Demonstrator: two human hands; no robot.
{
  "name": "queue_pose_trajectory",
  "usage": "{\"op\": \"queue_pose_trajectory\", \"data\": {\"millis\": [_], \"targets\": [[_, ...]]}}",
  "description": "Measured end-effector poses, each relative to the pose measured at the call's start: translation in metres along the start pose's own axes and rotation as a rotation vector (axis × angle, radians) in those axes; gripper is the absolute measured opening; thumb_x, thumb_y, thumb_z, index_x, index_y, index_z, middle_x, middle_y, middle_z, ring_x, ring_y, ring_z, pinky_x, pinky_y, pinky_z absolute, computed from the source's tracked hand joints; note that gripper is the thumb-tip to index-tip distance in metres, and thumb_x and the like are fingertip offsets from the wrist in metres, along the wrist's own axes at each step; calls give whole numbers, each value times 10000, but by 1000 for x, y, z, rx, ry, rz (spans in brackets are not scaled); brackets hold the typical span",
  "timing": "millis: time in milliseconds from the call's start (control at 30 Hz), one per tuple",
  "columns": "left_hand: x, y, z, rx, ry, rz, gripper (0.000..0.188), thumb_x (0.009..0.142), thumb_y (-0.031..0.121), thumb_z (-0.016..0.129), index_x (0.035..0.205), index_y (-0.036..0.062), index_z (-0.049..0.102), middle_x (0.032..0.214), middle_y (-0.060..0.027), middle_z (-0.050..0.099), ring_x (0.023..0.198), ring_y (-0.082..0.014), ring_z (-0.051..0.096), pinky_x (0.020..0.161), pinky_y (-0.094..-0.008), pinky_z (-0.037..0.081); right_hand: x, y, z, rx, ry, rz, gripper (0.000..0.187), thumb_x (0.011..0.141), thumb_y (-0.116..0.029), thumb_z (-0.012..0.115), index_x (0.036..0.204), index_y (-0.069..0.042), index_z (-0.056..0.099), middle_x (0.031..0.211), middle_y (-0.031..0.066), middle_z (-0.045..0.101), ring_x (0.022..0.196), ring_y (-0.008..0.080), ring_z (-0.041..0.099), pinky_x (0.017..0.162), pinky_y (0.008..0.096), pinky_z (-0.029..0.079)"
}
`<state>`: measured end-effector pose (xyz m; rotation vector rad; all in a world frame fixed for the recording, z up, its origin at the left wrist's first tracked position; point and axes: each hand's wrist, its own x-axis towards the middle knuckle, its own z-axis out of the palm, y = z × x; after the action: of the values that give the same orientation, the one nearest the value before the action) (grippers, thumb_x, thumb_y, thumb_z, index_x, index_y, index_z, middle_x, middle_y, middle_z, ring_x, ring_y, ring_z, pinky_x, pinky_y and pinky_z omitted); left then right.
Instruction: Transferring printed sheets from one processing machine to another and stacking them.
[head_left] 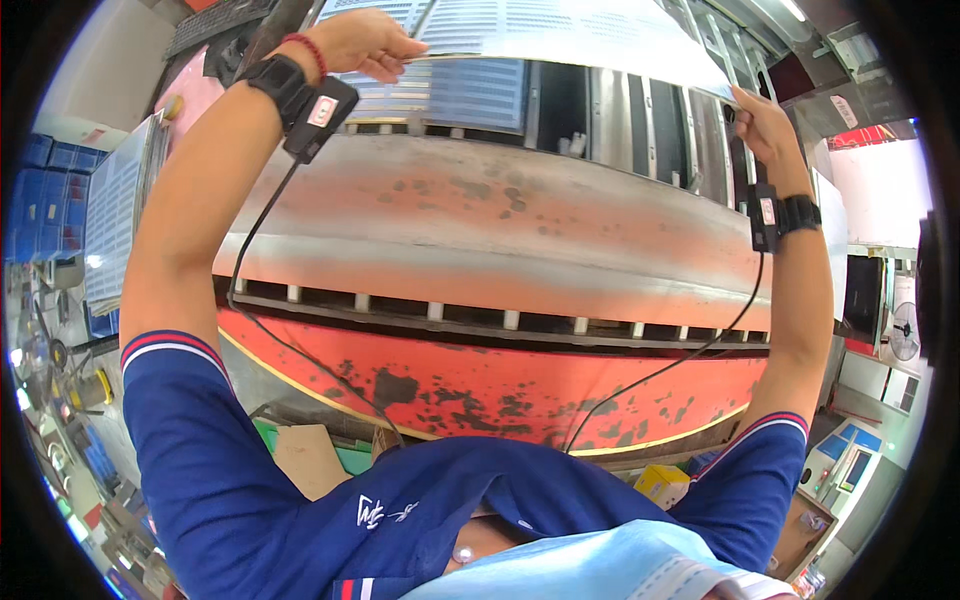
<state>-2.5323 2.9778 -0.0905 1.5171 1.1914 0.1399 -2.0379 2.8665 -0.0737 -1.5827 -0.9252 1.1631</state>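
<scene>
A large perforated metal sheet point(560, 35) spans the top of the view, held level over the machine. My left hand point(365, 42) grips its near edge at the upper left. My right hand point(762, 125) pinches the sheet's right corner. Both wrists carry black bands with small sensor boxes, and black cables run from them down to my chest. Both arms are raised and stretched forward.
A big press machine point(480, 220) with a worn grey and red-orange front fills the middle. A stack of perforated sheets point(120, 210) and blue crates point(45, 200) lie at the left. Cardboard point(310, 460) and a yellow box point(665, 485) sit low by my body.
</scene>
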Motion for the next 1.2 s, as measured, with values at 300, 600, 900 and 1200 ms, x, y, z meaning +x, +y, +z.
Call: {"op": "queue_pose_trajectory", "data": {"millis": [300,600,900,1200], "targets": [[83,86,164,215,123,87,243,762,237,676,748,-2,633,593,2,521,487,-25,379,365,-166,256,-16,59,-186,-193,56,35,212,811,-219,644,872,-20,606,609,-69,467,471,6,406,398,137,327],[133,105,237,648,79,-236,312,759,229,683,713,-73,617,641,-115,602,501,-166,564,404,-249,426,12,115,-212,-442,-225,246,179,824,-135,577,903,21,616,683,-20,508,568,59,444,500,188,381],[121,115,257,574,47,-218,327,779,243,661,754,-80,612,641,-122,606,526,-182,602,466,-271,496,21,122,-228,-528,-263,271,246,814,-182,605,958,17,605,705,-14,534,576,49,468,515,190,417],[137,148,314,1254,-16,414,646,750,387,637,1197,-39,444,952,-220,593,936,-318,568,808,-367,452,31,131,-235,-495,-232,247,157,788,-106,601,863,31,610,595,1,496,457,65,426,393,188,347]]}}
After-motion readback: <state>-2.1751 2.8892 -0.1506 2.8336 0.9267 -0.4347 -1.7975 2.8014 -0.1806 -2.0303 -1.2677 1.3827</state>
